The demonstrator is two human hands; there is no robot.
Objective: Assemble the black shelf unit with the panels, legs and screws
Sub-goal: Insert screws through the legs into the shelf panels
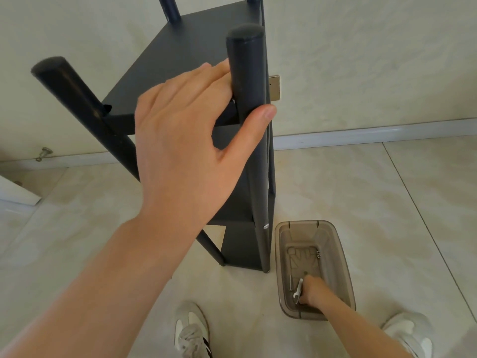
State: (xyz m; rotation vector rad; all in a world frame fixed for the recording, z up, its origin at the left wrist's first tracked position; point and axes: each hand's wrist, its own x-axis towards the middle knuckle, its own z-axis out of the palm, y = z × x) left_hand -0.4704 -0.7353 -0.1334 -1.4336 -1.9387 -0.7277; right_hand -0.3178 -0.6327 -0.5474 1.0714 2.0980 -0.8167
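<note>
Left hand (185, 140): wrapped round the top of a round black leg (249, 73), thumb in front.
Black shelf unit (180, 60): stood upright on the pale tiled floor (387, 202); panels and legs are joined, and a silver screw head (265, 226) is seen low down.
Right hand (313, 290): closed on a small silver spanner (298, 288).
Translucent brown plastic bin (343, 267): set just beside the unit; a long bolt (290, 282) and two small fasteners (318, 254) are held in it.
Remaining: judged little, perhaps final tightening.

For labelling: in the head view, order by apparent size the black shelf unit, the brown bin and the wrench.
1. black shelf unit
2. brown bin
3. wrench
Nearness inflates the shelf, yet the order holds.
</note>
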